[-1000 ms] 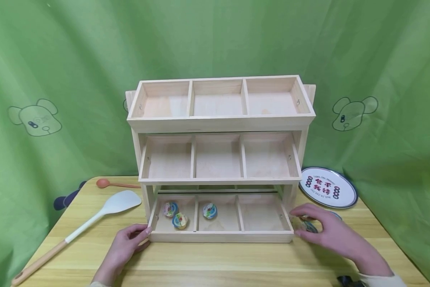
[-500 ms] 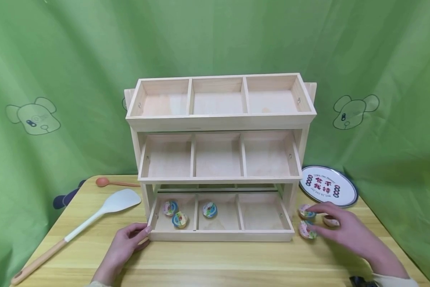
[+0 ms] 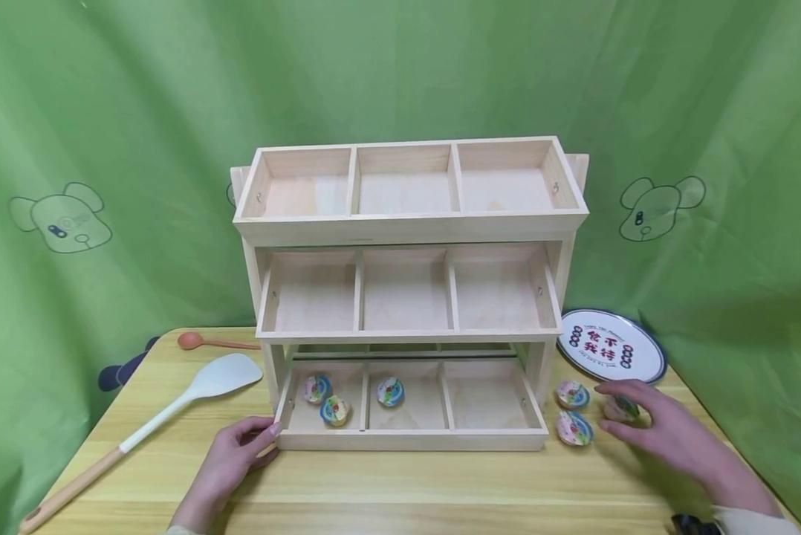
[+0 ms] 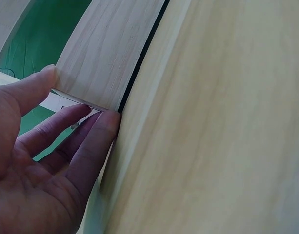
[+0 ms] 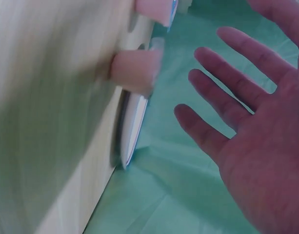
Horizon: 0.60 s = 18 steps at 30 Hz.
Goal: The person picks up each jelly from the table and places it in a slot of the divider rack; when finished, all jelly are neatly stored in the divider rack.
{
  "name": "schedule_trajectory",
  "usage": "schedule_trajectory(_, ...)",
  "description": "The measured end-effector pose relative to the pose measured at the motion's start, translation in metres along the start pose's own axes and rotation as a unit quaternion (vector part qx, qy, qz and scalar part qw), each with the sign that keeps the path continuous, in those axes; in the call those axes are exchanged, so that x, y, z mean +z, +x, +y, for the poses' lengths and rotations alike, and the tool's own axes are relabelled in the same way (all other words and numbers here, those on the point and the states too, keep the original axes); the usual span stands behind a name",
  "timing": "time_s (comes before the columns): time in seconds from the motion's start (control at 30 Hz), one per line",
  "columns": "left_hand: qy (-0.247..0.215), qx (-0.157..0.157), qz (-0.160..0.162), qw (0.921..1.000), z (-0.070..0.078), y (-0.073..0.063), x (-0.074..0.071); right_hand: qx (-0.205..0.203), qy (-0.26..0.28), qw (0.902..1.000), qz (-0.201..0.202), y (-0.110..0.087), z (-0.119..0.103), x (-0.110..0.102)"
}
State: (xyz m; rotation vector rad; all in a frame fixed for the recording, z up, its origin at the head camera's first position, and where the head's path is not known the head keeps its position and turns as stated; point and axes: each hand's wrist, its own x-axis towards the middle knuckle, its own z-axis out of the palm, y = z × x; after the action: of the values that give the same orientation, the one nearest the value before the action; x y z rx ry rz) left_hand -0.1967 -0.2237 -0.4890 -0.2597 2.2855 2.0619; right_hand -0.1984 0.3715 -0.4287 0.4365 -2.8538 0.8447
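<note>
My left hand [image 3: 229, 455] holds the left front corner of the bottom tray [image 3: 410, 442] of a three-tier wooden rack [image 3: 414, 232]. In the left wrist view its thumb lies at the board's upper edge, with the fingertips [image 4: 109, 121] at the lower corner. Over a small jelly cup [image 3: 620, 409] right of the rack, my right hand [image 3: 681, 442] hovers with its fingers extended. The right wrist view shows these fingers spread and apart from the cups. Two more jelly cups, one [image 3: 573, 394] behind the other [image 3: 574, 429], stand between that hand and the rack.
Inside the bottom tray, two jelly cups [image 3: 334, 410] sit in the left compartment and one [image 3: 390, 392] in the middle. An oval plate [image 3: 611, 349] lies at the back right. On the left are a white spatula [image 3: 223, 377] and a small reddish spoon [image 3: 192, 340].
My right hand has moved right, away from the rack's corner. It has let go of the jelly cups there, which now stand on the table. The left hand stays in place.
</note>
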Motion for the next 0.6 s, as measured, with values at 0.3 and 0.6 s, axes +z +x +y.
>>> schedule_trajectory(0.3, -0.002, -0.001, -0.001, 1.0000, -0.001, 0.001, 0.000, 0.004, -0.011, 0.9998, -0.016, 0.003, 0.020, 0.002)
schedule_trajectory(0.6, 0.004, -0.006, 0.000, 1.0000, -0.002, 0.001, -0.001, -0.003, -0.033, 0.9990, -0.031, 0.006, 0.034, 0.009)
